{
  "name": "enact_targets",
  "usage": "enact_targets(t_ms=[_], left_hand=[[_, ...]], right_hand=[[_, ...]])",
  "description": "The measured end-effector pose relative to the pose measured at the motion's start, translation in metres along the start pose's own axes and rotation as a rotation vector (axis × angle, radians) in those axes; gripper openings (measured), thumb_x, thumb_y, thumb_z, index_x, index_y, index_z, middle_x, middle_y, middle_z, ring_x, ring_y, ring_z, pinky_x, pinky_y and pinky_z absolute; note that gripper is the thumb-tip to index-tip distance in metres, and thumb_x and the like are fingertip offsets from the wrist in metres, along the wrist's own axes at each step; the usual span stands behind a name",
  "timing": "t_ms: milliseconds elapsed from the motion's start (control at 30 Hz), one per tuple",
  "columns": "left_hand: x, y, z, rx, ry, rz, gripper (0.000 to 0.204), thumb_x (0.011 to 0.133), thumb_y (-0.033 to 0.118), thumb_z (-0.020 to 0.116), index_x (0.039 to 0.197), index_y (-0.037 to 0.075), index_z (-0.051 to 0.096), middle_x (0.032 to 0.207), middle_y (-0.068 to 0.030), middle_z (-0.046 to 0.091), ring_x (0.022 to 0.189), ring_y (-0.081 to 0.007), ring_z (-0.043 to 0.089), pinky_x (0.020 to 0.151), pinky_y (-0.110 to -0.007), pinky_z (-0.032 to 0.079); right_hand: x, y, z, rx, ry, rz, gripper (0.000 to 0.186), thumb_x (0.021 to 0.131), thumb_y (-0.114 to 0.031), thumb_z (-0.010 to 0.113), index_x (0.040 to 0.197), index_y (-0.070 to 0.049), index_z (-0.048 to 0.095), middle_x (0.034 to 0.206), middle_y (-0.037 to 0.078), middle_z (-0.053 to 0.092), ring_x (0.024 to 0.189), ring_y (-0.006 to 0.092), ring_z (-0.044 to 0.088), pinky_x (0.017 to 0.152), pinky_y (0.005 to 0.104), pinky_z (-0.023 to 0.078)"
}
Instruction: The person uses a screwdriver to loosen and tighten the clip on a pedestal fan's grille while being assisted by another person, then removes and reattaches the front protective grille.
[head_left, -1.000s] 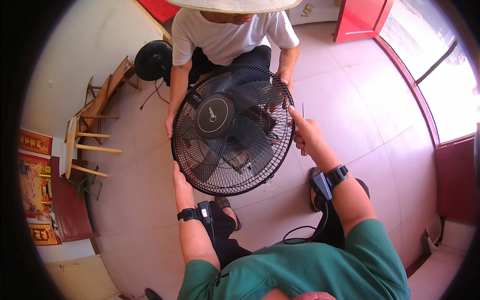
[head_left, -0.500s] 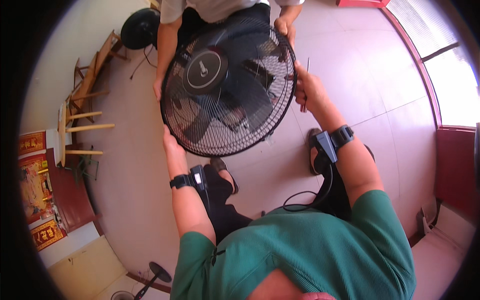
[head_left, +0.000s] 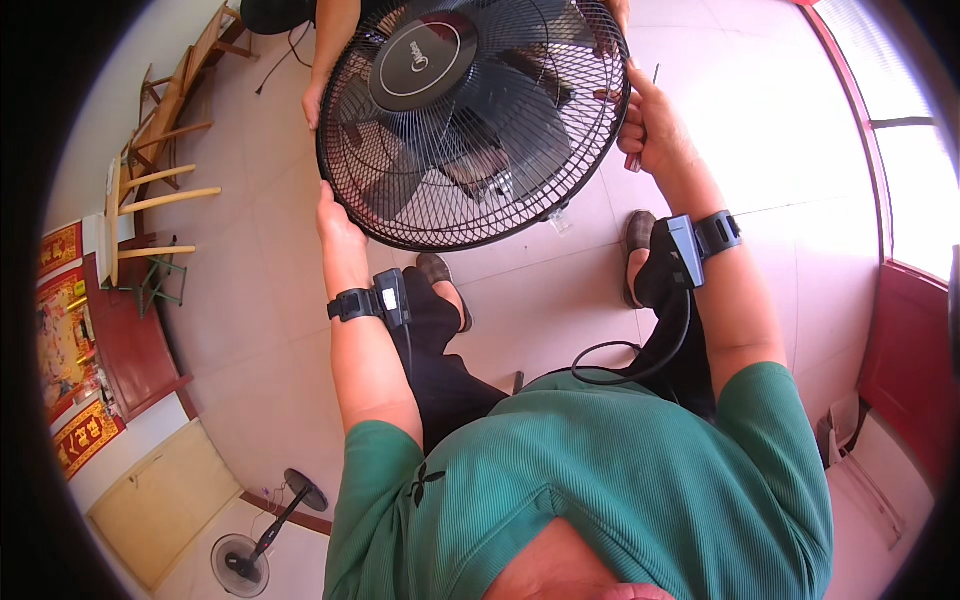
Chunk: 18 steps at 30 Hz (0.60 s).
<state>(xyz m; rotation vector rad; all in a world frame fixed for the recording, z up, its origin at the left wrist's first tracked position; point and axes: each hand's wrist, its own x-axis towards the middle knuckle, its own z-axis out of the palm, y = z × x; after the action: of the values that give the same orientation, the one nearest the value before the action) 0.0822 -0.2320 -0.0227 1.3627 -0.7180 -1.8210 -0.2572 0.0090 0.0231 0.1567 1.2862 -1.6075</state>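
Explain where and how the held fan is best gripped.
Probably by the rim of the fan, coming from left and right together, where the left hand and right hand are. The fan is wide and round, and its rim gives an edge to curl around; the wire cage inside looks thin, and the central disc offers no handhold.

Fan point(head_left: 475, 125) I hold: pale lettering point(head_left: 419, 57) on round black badge point(head_left: 398, 78). Left of me, gold characters point(head_left: 88, 432) on red signs point(head_left: 62, 247).

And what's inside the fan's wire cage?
Dark blades show through the wire cage. The round black centre badge covers whatever lies directly behind it, so that's hidden.
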Motion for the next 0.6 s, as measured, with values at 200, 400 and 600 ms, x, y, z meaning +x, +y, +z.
enact_targets(t_ms=[200,400,600], left_hand=[[0.007,0.000,-0.008,-0.011,0.032,0.038,0.048,0.102,0.037,0.030,0.131,0.002,0.049,0.129,-0.0153,0.055,0.112,-0.0314,0.056,0.100,-0.048,0.043],[0.006,-0.002,-0.011,-0.035,0.028,0.013,0.048,0.103,0.034,0.031,0.132,0.000,0.045,0.131,-0.0150,0.054,0.112,-0.0303,0.056,0.098,-0.046,0.045],[0.001,-0.004,-0.003,-0.045,0.080,0.034,0.046,0.103,0.030,0.033,0.134,-0.002,0.043,0.132,-0.0159,0.052,0.113,-0.0289,0.056,0.097,-0.044,0.047]], right_hand=[[0.001,-0.002,0.002,-0.015,-0.041,-0.022,0.049,0.089,-0.055,0.055,0.070,-0.011,0.053,0.048,-0.009,0.029,0.039,0.0044,0.020,0.036,0.0216,0.016],[0.002,-0.001,0.002,-0.027,-0.047,-0.065,0.049,0.090,-0.054,0.055,0.072,-0.009,0.055,0.047,-0.008,0.030,0.039,0.0052,0.021,0.036,0.0221,0.016],[0.000,-0.003,0.006,-0.029,-0.017,-0.086,0.048,0.092,-0.052,0.054,0.069,-0.009,0.055,0.048,-0.009,0.033,0.038,0.0041,0.021,0.035,0.0211,0.015]])
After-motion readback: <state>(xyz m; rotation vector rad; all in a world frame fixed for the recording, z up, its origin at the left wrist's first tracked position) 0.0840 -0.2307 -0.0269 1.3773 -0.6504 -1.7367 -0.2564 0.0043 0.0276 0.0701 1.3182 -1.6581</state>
